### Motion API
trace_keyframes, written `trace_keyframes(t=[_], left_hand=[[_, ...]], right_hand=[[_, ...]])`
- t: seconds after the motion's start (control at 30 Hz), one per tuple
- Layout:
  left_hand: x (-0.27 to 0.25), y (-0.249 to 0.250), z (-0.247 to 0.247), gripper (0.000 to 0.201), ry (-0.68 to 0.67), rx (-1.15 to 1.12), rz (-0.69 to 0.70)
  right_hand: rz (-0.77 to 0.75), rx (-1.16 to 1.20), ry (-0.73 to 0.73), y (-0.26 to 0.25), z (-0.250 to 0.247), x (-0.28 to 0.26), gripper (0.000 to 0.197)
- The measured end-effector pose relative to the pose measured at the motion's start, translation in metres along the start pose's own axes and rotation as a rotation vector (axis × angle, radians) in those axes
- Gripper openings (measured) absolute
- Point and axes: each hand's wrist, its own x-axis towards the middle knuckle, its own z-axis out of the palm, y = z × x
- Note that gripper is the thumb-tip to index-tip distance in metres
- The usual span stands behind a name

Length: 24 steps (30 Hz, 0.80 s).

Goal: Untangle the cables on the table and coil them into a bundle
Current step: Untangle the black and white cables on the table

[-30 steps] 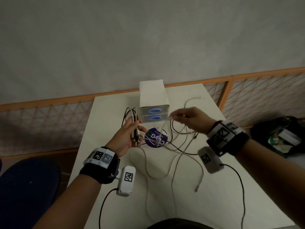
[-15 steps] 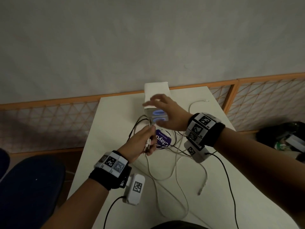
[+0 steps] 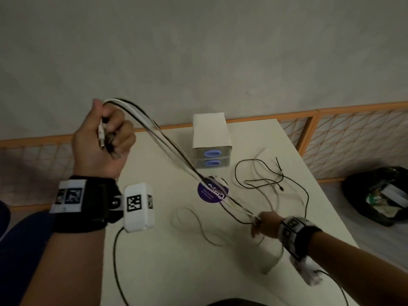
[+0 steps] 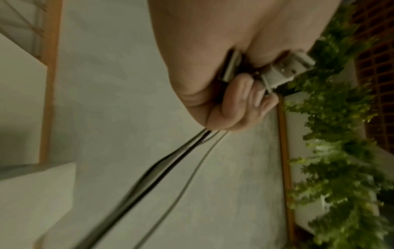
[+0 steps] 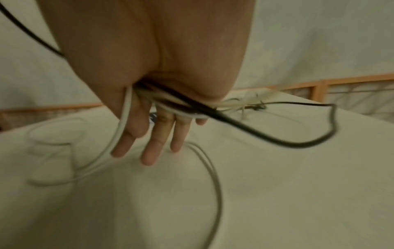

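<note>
Several black and white cables [image 3: 167, 146] stretch taut from my raised left hand [image 3: 110, 133] down to my right hand [image 3: 262, 224] above the white table [image 3: 176, 272]. The left hand grips the cable ends in a fist; a white USB plug [image 4: 285, 70] sticks out past its curled fingers [image 4: 245, 107]. In the right wrist view the thumb pinches the cables [image 5: 234, 124] against the hand while the fingers [image 5: 157, 134] point down, fairly straight. Loose black and white loops [image 3: 271, 182] trail over the table behind the right hand, with a white loop [image 3: 198, 221] in the middle.
A white box with two blue ovals [image 3: 210, 138] stands at the table's far side, and a round purple disc [image 3: 207, 193] lies in front of it under the cables. An orange lattice fence [image 3: 353, 133] runs behind. A black bin [image 3: 379, 195] sits on the floor to the right.
My left hand has risen up and to the left with the cable ends. My right hand has come from beside the box to the near right, and the cables now run taut between the hands.
</note>
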Motion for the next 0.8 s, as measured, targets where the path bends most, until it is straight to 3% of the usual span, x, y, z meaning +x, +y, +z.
trace_keyframes(t=[0.07, 0.1, 0.17, 0.27, 0.33, 0.43, 0.5, 0.6, 0.7, 0.73, 0.8], left_hand=[[0.002, -0.001, -0.008, 0.026, 0.108, 0.137, 0.001], [0.003, -0.008, -0.012, 0.027, 0.177, 0.171, -0.026], [0.004, -0.026, -0.023, 0.026, 0.308, 0.155, -0.092], [0.003, -0.054, -0.038, 0.011, 0.420, 0.095, -0.177], [0.001, -0.075, -0.041, 0.014, 0.465, 0.150, -0.207], [-0.001, -0.104, -0.029, 0.023, 0.469, 0.256, -0.225], [-0.003, -0.122, -0.012, 0.020, 0.400, 0.326, -0.237], [-0.004, -0.143, 0.022, 0.027, 0.188, 0.511, -0.346], [-0.003, -0.154, 0.040, 0.025, 0.033, 0.780, -0.474], [-0.002, -0.154, 0.041, 0.020, 0.007, 0.773, -0.506], [0.003, -0.144, 0.037, 0.020, 0.004, 0.553, -0.541]], right_hand=[[0.041, 0.157, 0.055, 0.025, -0.004, 0.007, 0.020], [0.017, 0.283, 0.160, 0.032, -0.014, 0.008, 0.017], [-0.081, 0.548, 0.436, 0.033, -0.049, 0.002, 0.018], [-0.222, 1.021, 0.592, 0.010, -0.113, -0.035, 0.016], [-0.278, 0.937, 0.590, -0.010, -0.143, -0.059, 0.019], [-0.318, 0.459, 0.528, -0.049, -0.161, -0.087, 0.025], [-0.342, 0.247, 0.402, -0.077, -0.157, -0.098, 0.022], [-0.394, 0.171, 0.218, -0.108, -0.141, -0.100, 0.021], [-0.473, 0.058, 0.266, -0.120, -0.142, -0.097, 0.010], [-0.478, 0.090, 0.296, -0.117, -0.146, -0.095, 0.005], [-0.455, 0.220, 0.303, -0.103, -0.156, -0.089, 0.005]])
